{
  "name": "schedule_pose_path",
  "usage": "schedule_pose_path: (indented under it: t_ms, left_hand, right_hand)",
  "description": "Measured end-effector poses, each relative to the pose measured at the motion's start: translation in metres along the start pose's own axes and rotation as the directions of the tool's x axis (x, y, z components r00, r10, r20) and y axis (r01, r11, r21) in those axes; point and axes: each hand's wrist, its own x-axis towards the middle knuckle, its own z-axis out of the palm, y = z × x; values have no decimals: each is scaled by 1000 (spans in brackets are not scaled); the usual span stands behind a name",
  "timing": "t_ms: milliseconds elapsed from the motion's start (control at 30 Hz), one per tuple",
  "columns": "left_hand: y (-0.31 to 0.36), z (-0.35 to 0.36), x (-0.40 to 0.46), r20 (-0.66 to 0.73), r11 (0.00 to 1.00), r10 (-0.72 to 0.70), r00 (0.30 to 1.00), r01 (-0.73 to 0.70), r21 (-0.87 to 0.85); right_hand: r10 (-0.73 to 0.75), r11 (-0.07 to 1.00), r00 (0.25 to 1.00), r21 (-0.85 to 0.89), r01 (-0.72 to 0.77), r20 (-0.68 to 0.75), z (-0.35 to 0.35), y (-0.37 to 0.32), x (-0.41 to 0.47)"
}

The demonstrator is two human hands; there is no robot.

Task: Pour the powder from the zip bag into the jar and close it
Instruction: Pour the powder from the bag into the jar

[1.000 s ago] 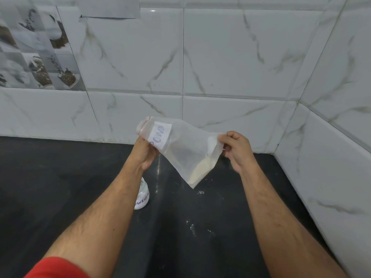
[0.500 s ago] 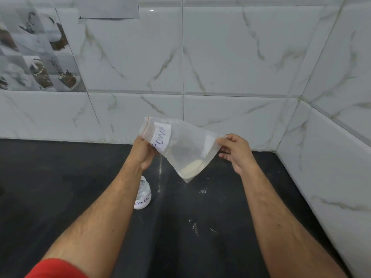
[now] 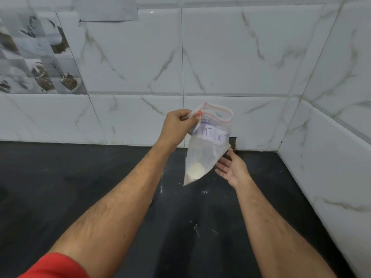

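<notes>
A clear zip bag (image 3: 208,149) with a red-striped top and a handwritten white label hangs upright above the black counter. A small heap of pale powder (image 3: 195,169) lies in its lower corner. My left hand (image 3: 177,125) pinches the bag's top left corner at the zip. My right hand (image 3: 230,167) is open beside the bag's lower right edge, fingers spread, holding nothing. The jar is hidden, probably behind my left forearm.
The black counter (image 3: 80,187) runs to white marble-patterned wall tiles (image 3: 230,57) at the back and right, forming a corner. Specks of spilled powder (image 3: 197,229) dot the counter in front of me. A sheet of paper (image 3: 108,9) hangs on the wall.
The bag has turned upright and now hangs from my left hand alone. My right hand has let go of it and dropped lower. The jar has gone out of sight.
</notes>
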Motion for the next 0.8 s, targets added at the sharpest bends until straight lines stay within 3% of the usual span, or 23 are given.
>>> schedule_pose_path:
  t_ms: [167, 333, 600, 700, 800]
  left_hand:
    - [15, 18, 12, -89, 996, 15, 996, -8, 85]
    - [42, 33, 21, -254, 987, 54, 966, -14, 158]
    - [60, 54, 23, -355, 934, 95, 930, 40, 356]
    - [59, 50, 18, -337, 936, 65, 939, 59, 347]
    - [56, 34, 12, -259, 955, 10, 966, 68, 289]
  right_hand:
    - [85, 965, 996, 245, -90, 32, -1, 28, 0]
    - [49, 756, 992, 645, -114, 117, 10, 62, -26]
    - [-39, 496, 944, 827, -266, 327, 71, 57, -47]
    - [-47, 439, 955, 865, -243, 292, 81, 49, -38]
    - [-81, 461, 973, 874, -155, 215, 80, 44, -29]
